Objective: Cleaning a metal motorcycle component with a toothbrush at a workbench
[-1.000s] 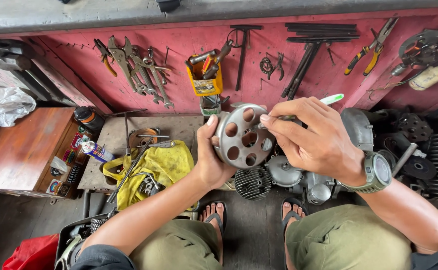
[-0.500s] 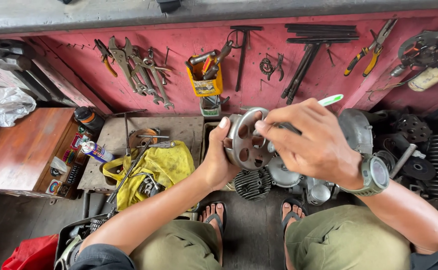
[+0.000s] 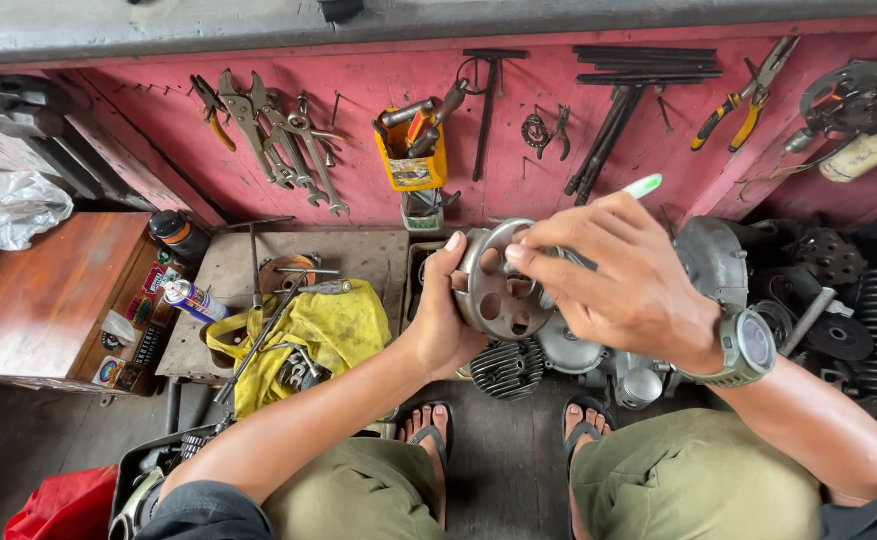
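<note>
Two hands [image 3: 439, 320] [image 3: 629, 285] grip perforated drum [image 3: 499, 290], contents apparently hidden.

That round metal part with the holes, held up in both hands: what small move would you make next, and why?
Probably a slight turn of the round metal part with the left hand. That hand cups its rim from below, while the right hand, gripping a white-and-green handled tool, covers one side of its face. Turning would bring another hole under the tool.

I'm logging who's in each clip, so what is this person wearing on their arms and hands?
Both forearms are bare, with no gloves on the left hand or right hand. Dark sleeve edges show near the upper arms. The right wrist carries an olive-green wristwatch with a round face.
</note>
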